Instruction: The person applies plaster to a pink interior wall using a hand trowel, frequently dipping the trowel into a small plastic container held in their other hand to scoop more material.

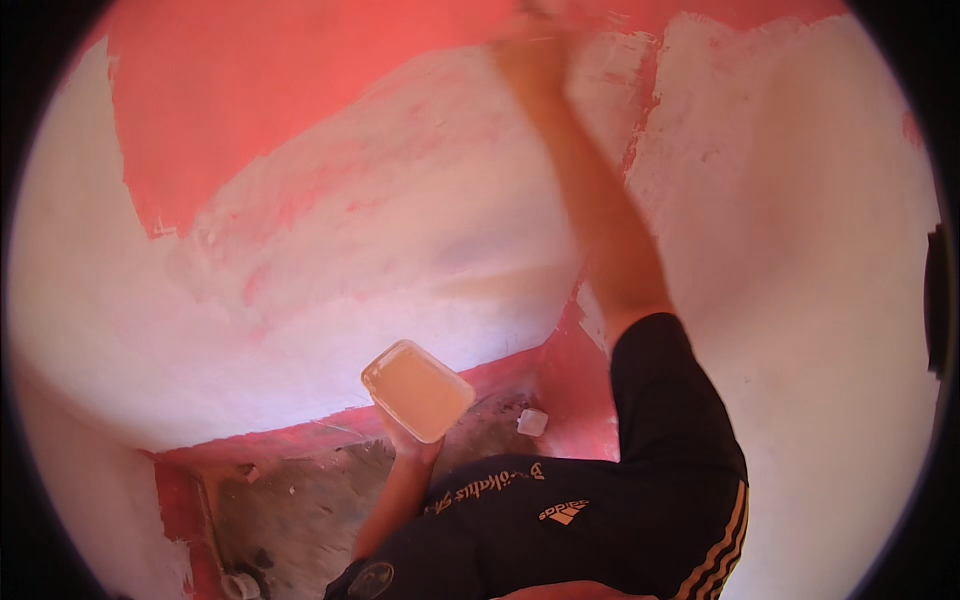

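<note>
In my left hand point(412, 440), a shallow rectangular tub point(376, 384) with a pale rim is held from below, tilted so its open top shows. A peach-coloured filling point(420, 390) covers its inside. My right arm stretches far up to the wall point(400, 190), and my right hand point(538, 58) is smeared by motion near the upper edge. The fingers look closed round a dark, blurred thing point(535, 10), mostly cut off by the picture's edge. Around the hand, bright red paint point(290, 70) meets a whitish, patchy area with red streaks.
A wall corner with a red line point(640, 110) runs down on the right, beside a pale side wall point(800, 250). Below, a red band point(340, 430) edges the dirty floor point(300, 505). A small white container point(532, 422) stands near the corner; another whitish object point(240, 586) lies lower left.
</note>
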`<state>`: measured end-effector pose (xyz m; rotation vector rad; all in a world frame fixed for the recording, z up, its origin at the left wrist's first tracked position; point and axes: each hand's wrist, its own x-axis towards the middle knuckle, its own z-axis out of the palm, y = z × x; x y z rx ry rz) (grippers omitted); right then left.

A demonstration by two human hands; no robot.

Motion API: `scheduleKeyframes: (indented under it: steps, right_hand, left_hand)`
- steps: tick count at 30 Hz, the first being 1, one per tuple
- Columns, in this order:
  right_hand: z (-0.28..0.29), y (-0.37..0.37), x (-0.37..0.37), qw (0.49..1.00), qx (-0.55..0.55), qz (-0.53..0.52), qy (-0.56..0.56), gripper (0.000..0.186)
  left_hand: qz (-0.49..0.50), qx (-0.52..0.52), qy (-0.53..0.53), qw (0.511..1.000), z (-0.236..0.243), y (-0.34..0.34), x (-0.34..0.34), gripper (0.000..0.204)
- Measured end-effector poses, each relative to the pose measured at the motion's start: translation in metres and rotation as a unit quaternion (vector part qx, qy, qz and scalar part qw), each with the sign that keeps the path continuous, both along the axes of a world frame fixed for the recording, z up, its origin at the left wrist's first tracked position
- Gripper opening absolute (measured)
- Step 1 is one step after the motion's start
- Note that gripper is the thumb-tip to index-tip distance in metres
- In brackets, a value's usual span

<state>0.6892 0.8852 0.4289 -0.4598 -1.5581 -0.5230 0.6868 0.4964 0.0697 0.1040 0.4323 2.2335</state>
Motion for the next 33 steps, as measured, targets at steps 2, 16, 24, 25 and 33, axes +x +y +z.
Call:
scheduleKeyframes:
  steps: [2,16,24,25,33]
  right_hand:
    - [-0.013,-0.095,-0.066,0.978,-0.032,0.201,0.053,0.028]
    - [0.047,0.065,0.116,0.967,-0.111,-0.227,0.029,0.030]
    - [-0.010,-0.217,-0.156,0.967,-0.042,0.245,-0.046,0.034]
    - [-0.013,-0.254,-0.185,0.984,-0.043,0.080,-0.153,0.032]
    - [0.038,-0.117,-0.015,0.986,-0.141,-0.045,0.075,0.044]
  left_hand:
    - [0.011,-0.008,0.000,1.000,0.004,0.004,0.006,0.043]
    - [-0.053,0.025,0.026,0.998,-0.006,-0.007,-0.002,0.061]
    - [-0.006,-0.001,0.012,1.000,0.008,-0.064,-0.051,0.048]
    - [-0.017,0.009,0.012,1.000,0.008,-0.067,-0.059,0.048]
    - [0.005,0.008,0.172,0.985,0.036,-0.145,-0.155,0.055]
